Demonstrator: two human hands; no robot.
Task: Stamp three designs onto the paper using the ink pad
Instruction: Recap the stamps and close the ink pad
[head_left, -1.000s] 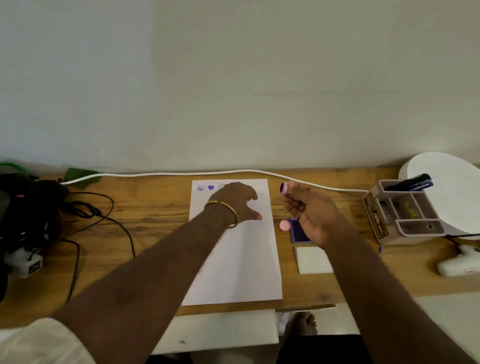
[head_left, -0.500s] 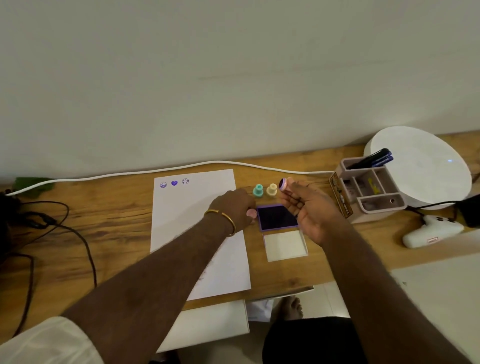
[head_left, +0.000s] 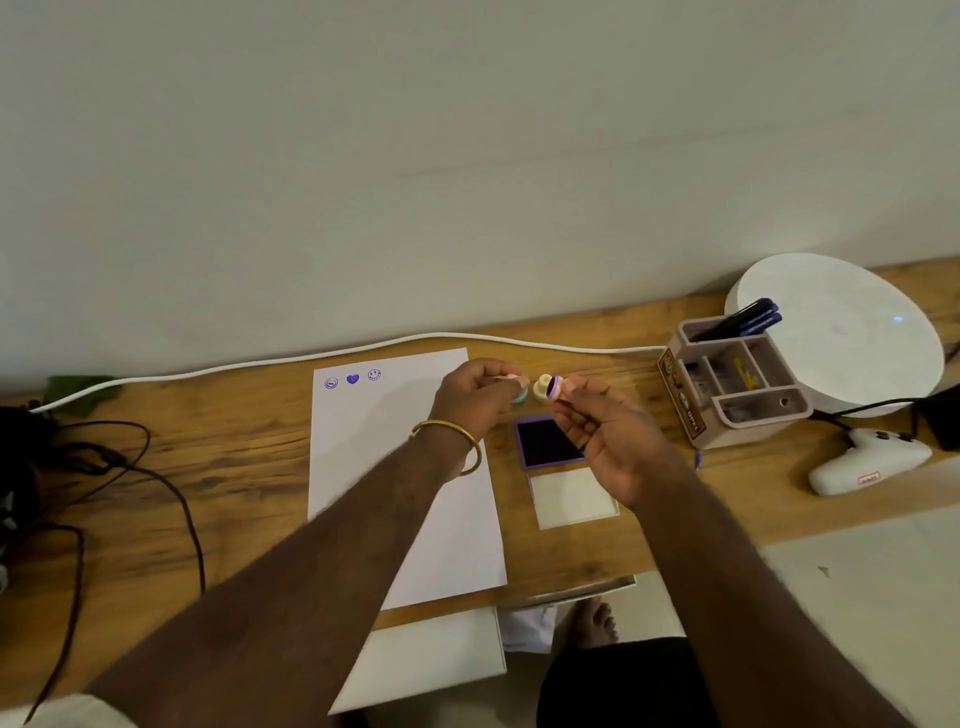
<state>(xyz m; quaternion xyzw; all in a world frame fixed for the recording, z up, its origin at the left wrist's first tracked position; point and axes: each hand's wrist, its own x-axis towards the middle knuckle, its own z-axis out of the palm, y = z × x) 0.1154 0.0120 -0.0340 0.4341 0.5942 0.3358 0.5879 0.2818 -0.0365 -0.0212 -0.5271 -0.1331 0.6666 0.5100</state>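
Pink stamp (head_left: 554, 388) pinched in right hand (head_left: 605, 431) fingertips, lying sideways, long axis pointing left toward left hand (head_left: 475, 397), inked purple face turned that way. Pink cap (head_left: 511, 378), apparently, nipped between left fingertips, just beside the stamp and level with it, a small gap between. Cream stamp (head_left: 542, 387) standing just beyond the right fingertips; teal stamp (head_left: 519, 398) half hidden behind the left fingers. Ink pad (head_left: 546, 441) open, lying below and toward the wrist of the right hand. Paper (head_left: 395, 467) under the left forearm, three purple prints (head_left: 352, 379) at its far corner. Likely next: cap and stamp brought together end to end, left hand the nearer mover.
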